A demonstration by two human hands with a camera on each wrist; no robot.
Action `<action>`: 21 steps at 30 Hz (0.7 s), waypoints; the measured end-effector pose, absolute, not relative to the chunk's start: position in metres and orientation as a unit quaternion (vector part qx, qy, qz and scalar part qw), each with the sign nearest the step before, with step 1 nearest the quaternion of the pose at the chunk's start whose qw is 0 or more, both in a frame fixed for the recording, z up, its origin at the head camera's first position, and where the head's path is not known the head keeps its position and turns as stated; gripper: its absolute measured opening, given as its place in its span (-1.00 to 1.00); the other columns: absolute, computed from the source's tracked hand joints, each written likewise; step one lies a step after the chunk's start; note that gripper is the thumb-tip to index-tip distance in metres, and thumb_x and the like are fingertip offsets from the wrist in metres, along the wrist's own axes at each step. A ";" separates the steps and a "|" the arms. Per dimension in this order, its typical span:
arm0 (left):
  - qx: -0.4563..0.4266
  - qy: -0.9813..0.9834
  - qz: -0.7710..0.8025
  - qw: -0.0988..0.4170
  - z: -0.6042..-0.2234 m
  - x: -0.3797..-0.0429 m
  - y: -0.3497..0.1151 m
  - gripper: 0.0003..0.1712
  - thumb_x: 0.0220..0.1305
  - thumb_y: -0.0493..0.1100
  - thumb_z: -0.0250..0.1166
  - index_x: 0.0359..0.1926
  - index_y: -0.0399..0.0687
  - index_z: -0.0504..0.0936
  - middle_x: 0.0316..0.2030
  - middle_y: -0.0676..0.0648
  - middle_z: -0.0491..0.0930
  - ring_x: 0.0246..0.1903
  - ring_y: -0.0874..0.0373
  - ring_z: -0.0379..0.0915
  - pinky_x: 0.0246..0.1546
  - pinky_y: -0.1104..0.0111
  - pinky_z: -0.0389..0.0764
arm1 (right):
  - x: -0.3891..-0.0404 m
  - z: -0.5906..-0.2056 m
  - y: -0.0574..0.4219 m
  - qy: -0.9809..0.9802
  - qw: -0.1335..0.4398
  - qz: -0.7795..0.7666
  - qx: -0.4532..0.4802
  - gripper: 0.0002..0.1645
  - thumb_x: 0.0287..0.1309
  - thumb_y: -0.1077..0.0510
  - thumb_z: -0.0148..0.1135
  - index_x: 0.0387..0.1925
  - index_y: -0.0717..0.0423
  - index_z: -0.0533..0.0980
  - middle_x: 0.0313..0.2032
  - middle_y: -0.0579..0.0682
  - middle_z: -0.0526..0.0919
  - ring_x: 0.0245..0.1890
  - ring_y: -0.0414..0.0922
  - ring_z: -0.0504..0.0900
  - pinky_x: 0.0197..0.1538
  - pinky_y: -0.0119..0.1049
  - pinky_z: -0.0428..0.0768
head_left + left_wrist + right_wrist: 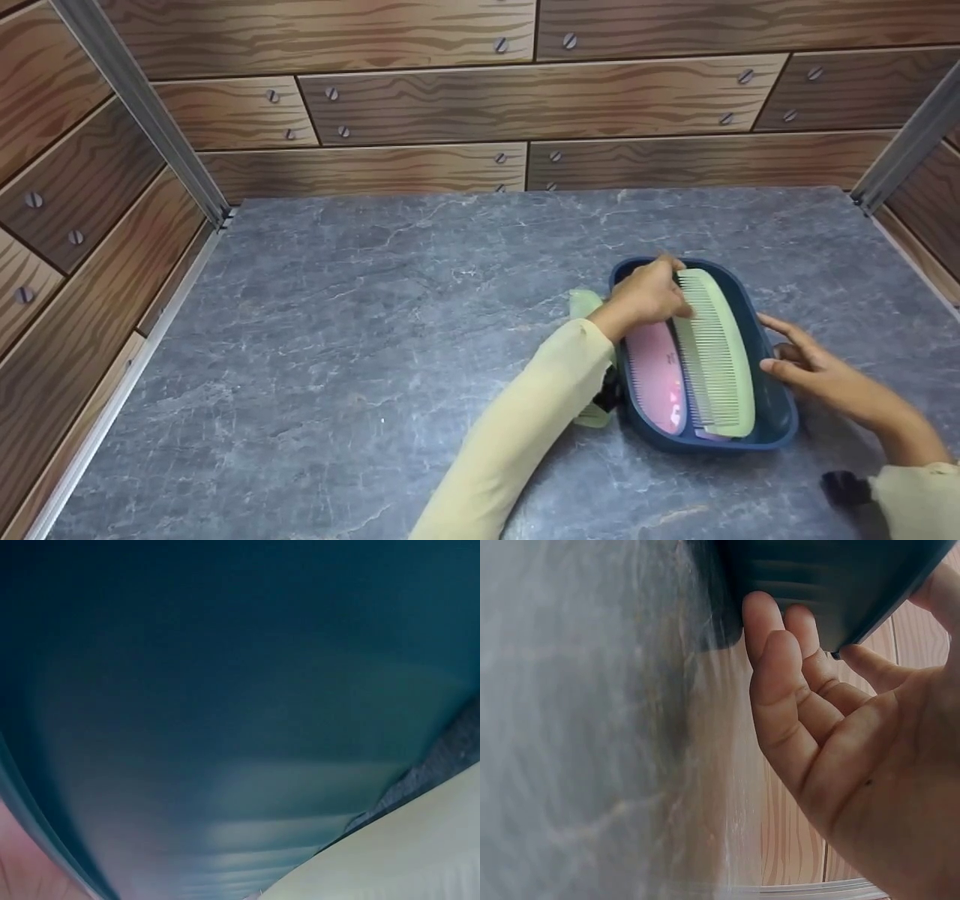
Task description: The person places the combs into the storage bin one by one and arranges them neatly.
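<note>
A dark blue plastic tub (776,427) stands at the right of the table. Inside it, a pale green comb (731,352) leans lengthwise, teeth toward the left. Beside that comb lies a pink comb (654,375) with a printed pattern. My left hand (651,291) reaches over the tub's left rim and pinches the green comb near its far end; some fingertips are hidden. At the opposite side my right hand (817,371) holds the rim, with thumb and forefinger at its edge. In the right wrist view, the other fingers (776,667) curl by the outer wall.
Pale green pieces (585,303) show left of the tub, partly covered by my left sleeve (525,420); their kind cannot be told. The grey marbled table (360,337) meets wood-patterned walls (420,105) at the back and sides. Tub wall (225,690) fills most of the left wrist view.
</note>
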State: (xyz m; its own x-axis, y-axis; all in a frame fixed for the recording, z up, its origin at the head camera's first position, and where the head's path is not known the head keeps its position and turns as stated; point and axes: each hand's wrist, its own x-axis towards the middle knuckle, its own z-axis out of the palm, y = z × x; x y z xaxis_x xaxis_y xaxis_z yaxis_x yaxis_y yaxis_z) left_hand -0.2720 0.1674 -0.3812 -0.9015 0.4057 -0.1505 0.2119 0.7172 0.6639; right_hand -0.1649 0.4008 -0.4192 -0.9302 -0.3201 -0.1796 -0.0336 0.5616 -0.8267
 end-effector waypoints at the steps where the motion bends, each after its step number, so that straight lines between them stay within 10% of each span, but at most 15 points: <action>1: 0.168 0.917 0.333 0.143 -0.381 -0.272 0.168 -0.26 0.02 0.00 0.49 0.22 0.34 0.38 -0.42 0.33 0.60 -0.39 0.43 0.51 -0.18 0.52 0.46 | -0.165 -0.419 0.401 0.870 0.156 -0.457 -0.100 -0.20 0.45 0.15 -0.08 0.51 0.00 -0.24 -0.29 0.03 0.39 -0.38 -0.28 0.42 -0.39 -0.30 0.45; 21: 0.190 0.899 0.376 0.122 -0.382 -0.273 0.161 -0.40 0.12 -0.03 0.43 0.19 0.31 0.47 -0.29 0.24 0.63 -0.31 0.38 0.54 -0.23 0.53 0.48 | -0.164 -0.421 0.401 0.875 0.146 -0.449 -0.108 -0.19 0.44 0.15 -0.06 0.51 0.00 -0.24 -0.01 0.21 0.48 -0.16 -0.39 0.56 -0.20 -0.38 0.59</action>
